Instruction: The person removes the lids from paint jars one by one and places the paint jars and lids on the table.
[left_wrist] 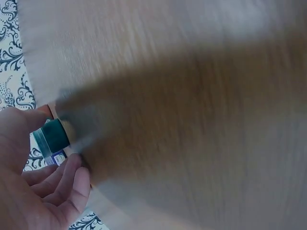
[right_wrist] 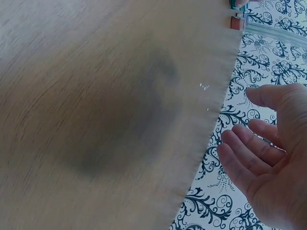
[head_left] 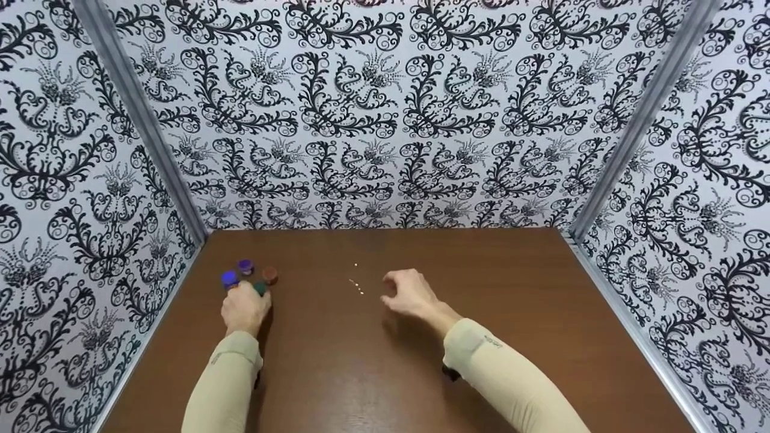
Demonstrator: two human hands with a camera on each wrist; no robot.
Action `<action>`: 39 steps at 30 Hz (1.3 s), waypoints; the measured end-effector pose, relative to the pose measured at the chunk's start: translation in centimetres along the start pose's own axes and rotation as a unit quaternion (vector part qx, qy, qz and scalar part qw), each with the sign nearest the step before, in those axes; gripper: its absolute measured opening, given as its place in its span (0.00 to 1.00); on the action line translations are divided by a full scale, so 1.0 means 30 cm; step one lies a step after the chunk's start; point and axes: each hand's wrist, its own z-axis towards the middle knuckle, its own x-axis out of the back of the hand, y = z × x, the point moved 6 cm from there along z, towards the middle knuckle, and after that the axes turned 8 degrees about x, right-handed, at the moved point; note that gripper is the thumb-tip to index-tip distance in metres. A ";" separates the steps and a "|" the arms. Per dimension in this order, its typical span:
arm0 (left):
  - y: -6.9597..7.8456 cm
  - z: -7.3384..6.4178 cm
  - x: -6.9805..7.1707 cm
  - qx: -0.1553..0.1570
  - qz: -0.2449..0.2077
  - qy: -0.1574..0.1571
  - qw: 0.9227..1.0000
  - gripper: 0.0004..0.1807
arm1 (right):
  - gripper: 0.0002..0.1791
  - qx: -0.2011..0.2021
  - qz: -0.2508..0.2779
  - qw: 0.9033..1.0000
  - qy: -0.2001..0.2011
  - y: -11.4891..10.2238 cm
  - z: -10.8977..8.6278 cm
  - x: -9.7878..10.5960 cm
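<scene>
My left hand [head_left: 245, 305] is at the far left of the table, among several small coloured pots. A green pot [left_wrist: 53, 136] lies between its thumb and curled fingers, with the thumb right at the pot's edge. Beside the fingers, a blue pot [head_left: 229, 278] and a bit of an orange pot [head_left: 233, 286] show, the latter mostly hidden. Just beyond stand a purple pot [head_left: 245, 266] and a reddish-brown pot [head_left: 270, 275]. Over the middle of the table hovers my right hand [head_left: 411, 293], holding nothing, its fingers loosely bent and the thumb apart.
Small white bits [head_left: 357, 284] are scattered on the brown table [head_left: 337, 361], left of the right hand. Patterned panels [head_left: 373, 120] stand behind and along both sides, with grey metal posts [head_left: 144, 120] at the corners.
</scene>
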 end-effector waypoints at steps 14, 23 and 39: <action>-0.006 0.011 -0.018 0.001 0.000 0.004 1.000 0.24 | 0.23 -0.005 0.009 1.000 0.002 0.001 -0.002 -0.029; -0.006 0.014 -0.018 0.003 -0.004 0.004 1.000 0.24 | 0.21 0.011 0.002 1.000 0.006 -0.002 0.010 -0.038; 0.109 0.000 0.024 -0.048 -0.019 0.009 0.999 0.28 | 0.19 0.033 0.020 0.999 0.014 -0.079 0.084 -0.010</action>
